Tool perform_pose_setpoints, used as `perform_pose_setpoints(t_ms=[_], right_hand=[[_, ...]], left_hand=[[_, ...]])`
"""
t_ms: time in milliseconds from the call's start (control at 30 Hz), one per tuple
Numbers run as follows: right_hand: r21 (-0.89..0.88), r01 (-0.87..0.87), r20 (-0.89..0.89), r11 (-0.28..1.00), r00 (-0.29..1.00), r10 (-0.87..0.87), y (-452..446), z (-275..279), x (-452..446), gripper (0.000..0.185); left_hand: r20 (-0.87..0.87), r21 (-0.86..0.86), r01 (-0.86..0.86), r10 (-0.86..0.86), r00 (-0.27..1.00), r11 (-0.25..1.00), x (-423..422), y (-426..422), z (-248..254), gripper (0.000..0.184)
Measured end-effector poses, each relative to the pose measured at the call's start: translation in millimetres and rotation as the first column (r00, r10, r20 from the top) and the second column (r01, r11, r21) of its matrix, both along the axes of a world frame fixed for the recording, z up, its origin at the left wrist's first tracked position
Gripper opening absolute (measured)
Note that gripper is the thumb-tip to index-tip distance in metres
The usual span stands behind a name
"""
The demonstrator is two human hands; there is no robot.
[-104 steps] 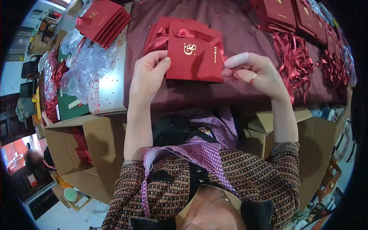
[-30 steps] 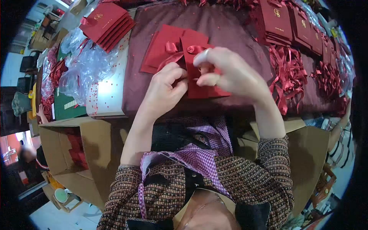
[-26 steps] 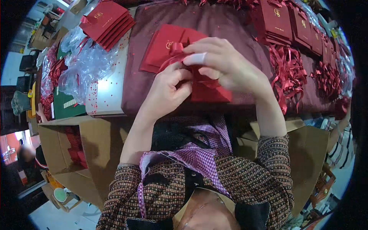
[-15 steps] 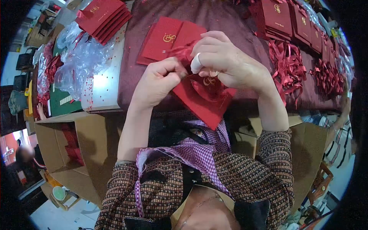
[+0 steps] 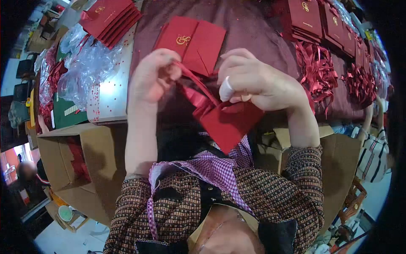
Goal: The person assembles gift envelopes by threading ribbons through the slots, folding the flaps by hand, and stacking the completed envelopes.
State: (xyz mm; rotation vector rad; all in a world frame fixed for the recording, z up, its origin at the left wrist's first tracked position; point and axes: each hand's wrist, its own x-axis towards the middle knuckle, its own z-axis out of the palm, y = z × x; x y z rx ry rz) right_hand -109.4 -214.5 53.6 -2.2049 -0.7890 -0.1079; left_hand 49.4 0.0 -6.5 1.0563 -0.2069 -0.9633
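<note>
Blurred by motion, my left hand (image 5: pixel 158 76) pinches one end of a shiny red ribbon (image 5: pixel 195 80). The ribbon slants down to a red paper bag or envelope (image 5: pixel 228 125), which hangs tilted over the table's front edge. My right hand (image 5: pixel 258 82), a white wrap on one finger, is closed at the upper edge of that red piece; its fingertips partly hide what they grip. Just beyond both hands, flat red folders with a gold logo (image 5: pixel 190 40) lie on the dark red cloth.
Stacked red bags (image 5: pixel 111 19) sit at upper left near clear plastic wrap (image 5: pixel 91 67). More red bags (image 5: pixel 304 19) and bundles of red ribbon (image 5: pixel 317 76) lie on the right. Open cardboard boxes (image 5: pixel 99 156) flank me below the table edge. Another person's striped clothing (image 5: pixel 374 156) shows at far right.
My left hand has moved left and up, drawing the ribbon out taut. The red piece has turned and dropped slightly; its gold logo no longer shows. My right hand has barely moved.
</note>
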Motion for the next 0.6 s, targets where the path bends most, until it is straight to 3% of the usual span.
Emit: perform_pose_setpoints(t_ms=[33,100,133,167,233,333,367,400,433,467,500,533,600], right_hand=[[0.023,0.012,-0.003,1.0,1.0,-0.012,-3.1,1.3,-4.1,0.01],[-0.011,0.151,0.046,0.988,0.988,-0.15,-10.8,0.5,-5.6,0.008],[0.016,0.21,0.072,0.977,0.975,-0.211,-14.7,-3.4,-3.8,0.011],[0.043,0.231,0.094,0.972,0.968,-0.234,-19.6,-5.4,-2.3,0.009],[0.038,0.32,0.098,0.947,0.941,-0.323,-22.2,-2.2,-2.3,0.009],[0.029,0.438,0.088,0.898,0.894,-0.439,-25.1,-0.2,1.2,0.008],[0.073,0.441,0.059,0.895,0.893,-0.445,-22.9,-1.3,3.6,0.008],[0.112,0.446,0.035,0.888,0.891,-0.452,-21.4,-2.8,6.4,0.008],[0.096,0.384,0.058,0.918,0.919,-0.39,-20.7,-8.3,12.1,0.011],[0.096,0.427,0.021,0.899,0.902,-0.431,-14.8,-9.8,13.5,0.01],[0.148,0.432,0.109,0.89,0.887,-0.449,-10.9,-19.1,18.9,0.013],[0.069,0.472,0.242,0.879,0.847,-0.474,-5.0,-12.9,15.9,0.028],[-0.12,0.445,0.267,0.888,0.876,-0.403,-0.9,6.5,-2.5,0.069]], left_hand=[[-0.042,-0.205,-0.017,0.009,0.999,0.979,9.5,4.9,-8.3,0.01],[-0.014,-0.204,-0.078,0.077,0.997,0.976,17.0,13.7,-11.1,0.012],[0.05,-0.098,-0.109,0.115,0.992,0.989,13.8,15.8,-8.4,0.014],[0.053,-0.102,-0.104,0.11,0.993,0.989,9.8,15.0,-4.9,0.014],[0.421,0.111,-0.368,0.292,0.859,0.923,1.8,12.3,2.7,0.023],[0.565,0.227,-0.166,0.009,0.825,0.96,-17.5,20.8,18.2,0.021],[0.44,0.259,-0.036,-0.085,0.894,0.965,-34.2,19.4,24.1,0.024],[0.475,0.46,-0.01,-0.236,0.847,0.888,-50.0,17.3,35.2,0.03],[0.444,0.353,0.159,-0.315,0.839,0.922,-59.9,9.2,35.2,0.033],[0.417,0.136,0.167,-0.209,0.885,0.977,-67.8,-5.0,15.5,0.029],[0.39,0.114,0.096,-0.133,0.911,0.989,-69.6,-12.2,14.2,0.026],[0.359,0.092,0.025,-0.057,0.932,0.995,-71.4,-17.3,13.5,0.023],[0.306,0.09,-0.071,0.04,0.951,0.993,-53.8,-15.9,2.0,0.018]])
